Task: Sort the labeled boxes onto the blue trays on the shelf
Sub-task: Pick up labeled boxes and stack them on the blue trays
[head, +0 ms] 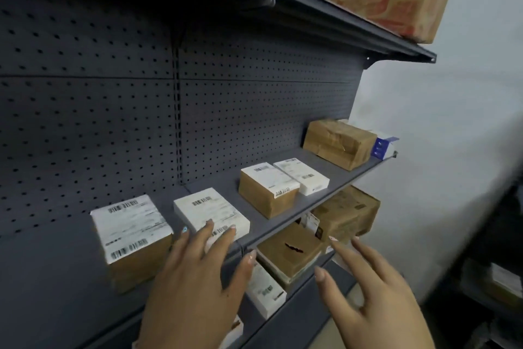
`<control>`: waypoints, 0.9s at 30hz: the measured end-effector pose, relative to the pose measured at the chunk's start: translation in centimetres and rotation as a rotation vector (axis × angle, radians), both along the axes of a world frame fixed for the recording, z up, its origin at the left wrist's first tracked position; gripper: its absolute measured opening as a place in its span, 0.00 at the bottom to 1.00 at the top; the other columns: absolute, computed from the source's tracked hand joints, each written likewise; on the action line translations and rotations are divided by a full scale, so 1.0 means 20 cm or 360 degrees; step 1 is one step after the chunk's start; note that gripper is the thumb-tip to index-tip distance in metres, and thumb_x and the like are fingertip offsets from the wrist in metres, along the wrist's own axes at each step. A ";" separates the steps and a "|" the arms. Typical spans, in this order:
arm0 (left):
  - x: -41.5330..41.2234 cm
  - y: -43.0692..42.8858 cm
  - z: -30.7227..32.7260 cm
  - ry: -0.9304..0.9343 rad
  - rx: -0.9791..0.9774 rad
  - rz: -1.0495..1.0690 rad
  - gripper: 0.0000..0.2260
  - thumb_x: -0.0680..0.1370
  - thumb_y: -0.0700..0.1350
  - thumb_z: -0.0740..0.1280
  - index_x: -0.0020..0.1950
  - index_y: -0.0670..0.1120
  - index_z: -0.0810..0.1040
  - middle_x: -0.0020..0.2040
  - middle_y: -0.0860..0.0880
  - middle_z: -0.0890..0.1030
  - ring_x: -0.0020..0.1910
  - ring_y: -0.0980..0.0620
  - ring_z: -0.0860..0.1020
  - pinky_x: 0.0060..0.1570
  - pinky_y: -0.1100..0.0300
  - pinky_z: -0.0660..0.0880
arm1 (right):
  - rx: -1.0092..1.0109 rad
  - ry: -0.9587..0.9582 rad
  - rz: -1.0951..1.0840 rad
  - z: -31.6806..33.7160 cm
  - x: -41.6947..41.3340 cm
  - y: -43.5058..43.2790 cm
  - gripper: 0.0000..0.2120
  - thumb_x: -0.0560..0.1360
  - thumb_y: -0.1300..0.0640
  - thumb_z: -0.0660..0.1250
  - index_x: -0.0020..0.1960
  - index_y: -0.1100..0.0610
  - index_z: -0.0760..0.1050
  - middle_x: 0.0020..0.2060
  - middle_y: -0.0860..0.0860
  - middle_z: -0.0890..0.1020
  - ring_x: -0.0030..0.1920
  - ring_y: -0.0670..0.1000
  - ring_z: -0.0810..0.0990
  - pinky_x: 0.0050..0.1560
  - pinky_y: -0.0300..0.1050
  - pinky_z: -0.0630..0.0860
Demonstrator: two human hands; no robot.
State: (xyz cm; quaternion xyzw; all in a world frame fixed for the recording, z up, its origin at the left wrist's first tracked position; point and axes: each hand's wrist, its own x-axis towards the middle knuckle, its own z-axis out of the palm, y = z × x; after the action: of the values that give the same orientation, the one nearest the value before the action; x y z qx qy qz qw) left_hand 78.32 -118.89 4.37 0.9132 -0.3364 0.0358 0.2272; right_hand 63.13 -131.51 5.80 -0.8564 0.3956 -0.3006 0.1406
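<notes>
A dark grey metal shelf unit with a perforated pegboard back (113, 111) is filling most of the view, its middle shelf board (283, 201) running from about seven o'clock up toward two o'clock. A pale, plain wall (452, 111) is standing behind its right end. The picture is blurring somewhat, so the label print is not readable.

At the left, near eight o'clock, a brown cardboard box with a white barcode label across its top (133, 238) is sitting on the shelf board. Just beside it, a flat white labelled box (209, 214) is lying near the front edge. The left hand (198, 286) is hovering there with fingers spread, its fingertips (209, 224) overlapping that white box; I cannot tell whether they are touching it.

Toward the centre, a squat brown box with a white label (267, 190) is sitting touching a thin white box (302, 176). Farther along, at two o'clock, a creased brown paper-wrapped parcel (339, 143) is resting by a small blue and white carton (383, 146).

On the top shelf, at one o'clock, a long brown carton with faded red print (396, 6) is overhanging the edge.

The right hand (376, 292) is hanging open at five o'clock, fingers splayed and holding nothing, in front of the lower shelf, where more brown parcels (291, 258) and a white labelled box (266, 289) are crowding together.
</notes>
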 end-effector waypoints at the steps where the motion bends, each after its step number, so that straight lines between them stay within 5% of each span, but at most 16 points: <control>1: 0.05 -0.06 0.01 0.0000 -0.0003 0.0038 0.43 0.59 0.75 0.26 0.72 0.68 0.48 0.76 0.63 0.47 0.75 0.52 0.45 0.72 0.54 0.50 | -0.0028 -0.0046 0.0027 0.01 0.05 -0.08 0.27 0.63 0.24 0.52 0.57 0.30 0.71 0.64 0.40 0.73 0.63 0.51 0.73 0.63 0.57 0.71; 3: 0.13 -0.16 0.02 0.0009 -0.0006 0.0117 0.43 0.59 0.74 0.25 0.72 0.68 0.49 0.75 0.63 0.47 0.75 0.53 0.45 0.72 0.55 0.49 | 0.0046 0.0009 0.0143 0.01 0.14 -0.23 0.19 0.65 0.29 0.56 0.56 0.25 0.66 0.64 0.35 0.68 0.65 0.47 0.70 0.66 0.52 0.68; 7: 0.26 -0.31 -0.01 0.0011 -0.0001 0.0285 0.46 0.55 0.75 0.23 0.71 0.70 0.49 0.76 0.63 0.46 0.75 0.53 0.45 0.72 0.54 0.49 | 0.0202 0.0007 0.0235 -0.04 0.32 -0.55 0.20 0.68 0.40 0.64 0.58 0.27 0.66 0.68 0.38 0.67 0.66 0.48 0.69 0.65 0.52 0.69; 11: 0.37 -0.44 -0.09 0.0039 -0.0034 0.0471 0.38 0.67 0.76 0.34 0.66 0.65 0.70 0.71 0.54 0.69 0.70 0.43 0.65 0.66 0.43 0.66 | 0.0227 0.0018 0.0365 -0.06 0.52 -0.89 0.20 0.70 0.46 0.66 0.60 0.32 0.69 0.68 0.42 0.68 0.63 0.50 0.71 0.64 0.51 0.69; 16: 0.42 -0.65 -0.14 0.0058 -0.0009 0.0865 0.48 0.54 0.77 0.23 0.68 0.72 0.58 0.75 0.61 0.55 0.75 0.50 0.51 0.72 0.51 0.53 | 0.0172 0.0013 0.0470 -0.08 0.75 -1.26 0.20 0.68 0.52 0.71 0.58 0.39 0.76 0.66 0.48 0.74 0.56 0.52 0.76 0.59 0.49 0.71; 18: 0.42 -0.73 -0.14 0.0138 0.0039 0.1017 0.49 0.52 0.78 0.24 0.67 0.72 0.59 0.75 0.61 0.57 0.75 0.50 0.52 0.72 0.49 0.55 | 0.0143 0.0118 0.0547 -0.10 0.85 -1.40 0.21 0.67 0.48 0.71 0.59 0.38 0.75 0.66 0.47 0.73 0.61 0.53 0.74 0.60 0.51 0.71; 22: 0.43 -0.83 -0.15 0.0285 0.0217 0.1263 0.50 0.46 0.79 0.25 0.69 0.73 0.46 0.75 0.65 0.44 0.75 0.53 0.42 0.73 0.49 0.50 | 0.0183 0.0326 0.0663 -0.18 1.04 -1.59 0.27 0.63 0.37 0.66 0.62 0.36 0.71 0.69 0.47 0.69 0.67 0.55 0.68 0.66 0.58 0.65; 27: 0.40 -0.89 -0.16 0.0487 0.0237 0.1408 0.35 0.61 0.80 0.49 0.67 0.76 0.45 0.74 0.67 0.42 0.75 0.54 0.41 0.72 0.46 0.50 | 0.0134 0.0634 0.0675 -0.26 1.20 -1.68 0.33 0.63 0.25 0.54 0.68 0.29 0.55 0.74 0.40 0.56 0.73 0.51 0.55 0.72 0.54 0.56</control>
State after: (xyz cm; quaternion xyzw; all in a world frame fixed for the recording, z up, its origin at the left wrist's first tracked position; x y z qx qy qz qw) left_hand 86.36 -136.63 1.11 0.9774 0.1204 -0.0300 0.1710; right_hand 87.17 -165.05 0.68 -0.9555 0.2396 -0.0738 0.1553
